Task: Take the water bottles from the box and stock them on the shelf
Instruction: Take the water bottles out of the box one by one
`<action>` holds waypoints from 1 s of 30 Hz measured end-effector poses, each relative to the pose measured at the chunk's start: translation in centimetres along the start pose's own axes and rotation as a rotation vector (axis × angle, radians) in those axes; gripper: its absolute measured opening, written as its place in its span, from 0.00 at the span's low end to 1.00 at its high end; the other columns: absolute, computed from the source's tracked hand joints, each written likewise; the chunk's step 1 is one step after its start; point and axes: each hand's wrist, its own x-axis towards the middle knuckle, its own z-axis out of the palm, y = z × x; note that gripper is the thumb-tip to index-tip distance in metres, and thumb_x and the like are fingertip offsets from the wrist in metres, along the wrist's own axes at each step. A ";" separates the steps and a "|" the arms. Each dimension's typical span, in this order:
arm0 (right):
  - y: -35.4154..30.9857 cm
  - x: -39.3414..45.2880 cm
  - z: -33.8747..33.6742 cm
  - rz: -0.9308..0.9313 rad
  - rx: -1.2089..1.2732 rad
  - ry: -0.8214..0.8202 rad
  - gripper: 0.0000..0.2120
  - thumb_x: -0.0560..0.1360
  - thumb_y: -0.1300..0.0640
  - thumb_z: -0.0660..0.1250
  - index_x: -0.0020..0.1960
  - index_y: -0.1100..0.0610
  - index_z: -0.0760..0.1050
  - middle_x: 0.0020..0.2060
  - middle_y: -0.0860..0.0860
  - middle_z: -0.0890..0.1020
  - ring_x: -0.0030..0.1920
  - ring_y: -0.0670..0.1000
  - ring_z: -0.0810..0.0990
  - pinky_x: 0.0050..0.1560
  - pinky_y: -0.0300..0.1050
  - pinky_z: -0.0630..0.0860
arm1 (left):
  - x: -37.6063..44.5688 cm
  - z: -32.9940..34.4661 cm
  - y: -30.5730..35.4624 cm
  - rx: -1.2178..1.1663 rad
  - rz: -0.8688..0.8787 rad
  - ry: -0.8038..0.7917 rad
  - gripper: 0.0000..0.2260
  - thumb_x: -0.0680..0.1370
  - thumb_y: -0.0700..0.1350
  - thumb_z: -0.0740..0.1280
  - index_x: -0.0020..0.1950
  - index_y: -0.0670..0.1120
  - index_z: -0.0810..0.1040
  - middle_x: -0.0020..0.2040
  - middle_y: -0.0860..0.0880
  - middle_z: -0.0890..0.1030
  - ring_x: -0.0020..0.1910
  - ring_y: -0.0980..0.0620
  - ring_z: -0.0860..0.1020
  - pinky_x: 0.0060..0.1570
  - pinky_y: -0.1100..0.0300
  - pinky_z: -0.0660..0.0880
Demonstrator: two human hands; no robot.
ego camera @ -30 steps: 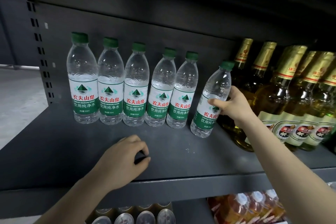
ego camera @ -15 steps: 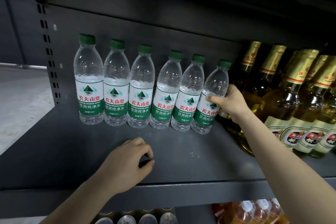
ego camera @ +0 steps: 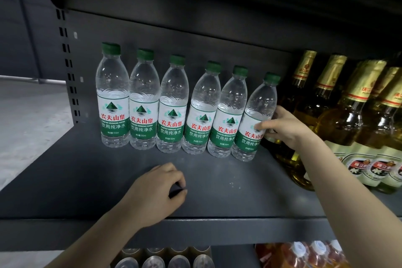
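Nearest, below the shelf's front edge, the tops of cans (ego camera: 165,260) show at lower centre, and orange bottles (ego camera: 304,254) with white caps sit to their right. On the dark grey shelf (ego camera: 65,180) the left hand (ego camera: 155,189) rests near the front edge, its fingers loosely curled with the fingertips against the board; it holds nothing that can be seen. Farther in, the right hand (ego camera: 282,128) reaches across from the right and grips the sixth bottle (ego camera: 253,124), thumb on the label's front and fingers round its right side. That bottle stands on the shelf, leaning slightly, at the right end of a row of water bottles (ego camera: 171,106) with green caps and green-and-white labels; the six stand side by side, touching or nearly so, against the back panel (ego camera: 195,35). Just beside the held bottle, to the right, stand glass bottles (ego camera: 359,115) of yellow liquid with gold foil necks, crowded several deep. At the far left the slotted upright (ego camera: 69,72) rises, and beyond it lies a pale floor (ego camera: 26,119).
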 end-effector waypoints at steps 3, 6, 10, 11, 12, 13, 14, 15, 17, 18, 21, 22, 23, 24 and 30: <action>1.0 -0.1 -0.1 -0.005 -0.007 -0.047 0.31 0.68 0.75 0.67 0.67 0.57 0.65 0.57 0.53 0.77 0.52 0.51 0.78 0.42 0.41 0.74 | 0.0 0.0 0.1 0.000 -0.003 -0.007 0.04 0.76 0.53 0.63 0.46 0.54 0.75 0.46 0.60 0.71 0.47 0.63 0.70 0.48 0.66 0.70; 1.8 -0.1 -0.2 -0.027 0.033 -0.059 0.32 0.67 0.75 0.68 0.66 0.55 0.66 0.58 0.55 0.77 0.52 0.51 0.79 0.44 0.42 0.76 | 0.0 -0.1 0.2 0.002 -0.009 -0.012 0.03 0.76 0.53 0.63 0.45 0.56 0.74 0.47 0.60 0.71 0.47 0.63 0.71 0.48 0.67 0.70; 2.1 -0.1 0.1 -0.065 0.021 -0.025 0.32 0.66 0.74 0.71 0.66 0.57 0.66 0.57 0.55 0.76 0.47 0.48 0.79 0.38 0.37 0.78 | 0.0 -0.2 0.3 -0.006 -0.015 -0.007 0.04 0.76 0.53 0.63 0.46 0.55 0.75 0.47 0.60 0.72 0.47 0.63 0.71 0.49 0.66 0.71; 2.2 0.0 0.2 -0.075 0.015 -0.008 0.32 0.66 0.74 0.71 0.65 0.58 0.66 0.56 0.55 0.76 0.47 0.48 0.79 0.38 0.38 0.78 | 0.0 -0.2 0.3 -0.007 -0.016 -0.004 0.04 0.76 0.53 0.63 0.46 0.55 0.75 0.47 0.60 0.72 0.48 0.63 0.71 0.49 0.65 0.71; 2.3 -0.1 0.3 -0.084 0.010 0.015 0.31 0.66 0.73 0.72 0.64 0.58 0.66 0.54 0.55 0.76 0.47 0.48 0.79 0.40 0.40 0.79 | 0.0 -0.2 0.3 -0.008 -0.015 -0.003 0.04 0.76 0.53 0.63 0.47 0.54 0.75 0.47 0.60 0.72 0.48 0.63 0.71 0.50 0.65 0.71; 2.4 -0.1 0.4 -0.093 0.007 0.041 0.30 0.66 0.73 0.72 0.62 0.58 0.66 0.52 0.54 0.76 0.46 0.48 0.79 0.42 0.42 0.79 | 0.0 -0.2 0.3 -0.009 -0.014 -0.002 0.04 0.76 0.53 0.63 0.47 0.54 0.75 0.47 0.60 0.72 0.48 0.63 0.71 0.50 0.65 0.71; 2.6 -0.2 0.5 -0.107 0.003 0.067 0.29 0.65 0.73 0.72 0.61 0.57 0.65 0.49 0.52 0.76 0.45 0.48 0.78 0.43 0.44 0.78 | 0.0 -0.2 0.3 -0.009 -0.014 -0.003 0.04 0.77 0.53 0.63 0.47 0.54 0.76 0.47 0.60 0.72 0.48 0.63 0.71 0.50 0.65 0.71; 2.8 -0.3 0.6 -0.125 -0.005 0.094 0.30 0.65 0.73 0.73 0.60 0.57 0.65 0.47 0.51 0.76 0.44 0.48 0.78 0.44 0.45 0.77 | 0.0 -0.2 0.3 -0.006 -0.015 -0.002 0.05 0.77 0.53 0.63 0.47 0.54 0.76 0.47 0.60 0.72 0.48 0.63 0.71 0.49 0.65 0.71; 3.4 -0.6 0.9 -0.170 -0.036 0.135 0.31 0.64 0.73 0.73 0.60 0.56 0.64 0.44 0.48 0.76 0.43 0.46 0.77 0.41 0.40 0.76 | 0.0 -0.1 0.3 -0.004 -0.020 0.002 0.05 0.76 0.53 0.63 0.47 0.54 0.76 0.48 0.60 0.72 0.48 0.63 0.71 0.49 0.65 0.71; 3.8 -0.7 1.1 -0.182 -0.046 0.145 0.31 0.64 0.74 0.73 0.60 0.56 0.64 0.44 0.48 0.75 0.43 0.44 0.76 0.40 0.38 0.75 | 0.0 -0.1 0.3 -0.005 -0.022 0.001 0.05 0.76 0.53 0.63 0.47 0.54 0.76 0.48 0.60 0.72 0.48 0.63 0.71 0.49 0.65 0.71; 4.8 -0.8 1.7 -0.204 -0.084 0.169 0.34 0.63 0.73 0.74 0.63 0.57 0.63 0.47 0.50 0.76 0.45 0.45 0.77 0.45 0.43 0.77 | 0.0 -0.1 0.3 0.002 -0.022 -0.004 0.05 0.77 0.54 0.63 0.47 0.55 0.76 0.48 0.60 0.72 0.47 0.63 0.71 0.48 0.66 0.71; 5.1 -0.7 1.9 -0.215 -0.095 0.179 0.36 0.63 0.72 0.75 0.65 0.57 0.62 0.49 0.51 0.76 0.46 0.46 0.77 0.48 0.46 0.78 | 0.0 -0.1 0.3 0.003 -0.021 -0.003 0.05 0.77 0.54 0.63 0.47 0.55 0.76 0.48 0.60 0.72 0.47 0.63 0.71 0.48 0.66 0.71; 5.2 -0.7 2.0 -0.226 -0.103 0.187 0.37 0.63 0.72 0.75 0.66 0.57 0.62 0.50 0.51 0.76 0.48 0.48 0.77 0.49 0.48 0.78 | 0.0 -0.1 0.3 0.004 -0.019 -0.002 0.05 0.77 0.54 0.63 0.47 0.55 0.76 0.48 0.60 0.72 0.48 0.63 0.71 0.49 0.66 0.71; 5.3 -0.7 2.1 -0.233 -0.111 0.195 0.38 0.63 0.71 0.75 0.66 0.57 0.62 0.50 0.51 0.76 0.49 0.49 0.77 0.49 0.48 0.78 | 0.0 -0.1 0.3 0.006 -0.018 -0.003 0.05 0.77 0.53 0.63 0.47 0.54 0.76 0.48 0.60 0.72 0.48 0.63 0.71 0.49 0.66 0.71; 5.2 -0.7 2.2 -0.255 -0.152 0.203 0.38 0.63 0.70 0.76 0.67 0.57 0.62 0.44 0.45 0.74 0.48 0.51 0.77 0.48 0.47 0.77 | 0.0 -0.1 0.3 0.011 -0.013 0.003 0.05 0.77 0.53 0.63 0.47 0.54 0.76 0.48 0.60 0.72 0.49 0.63 0.72 0.50 0.65 0.72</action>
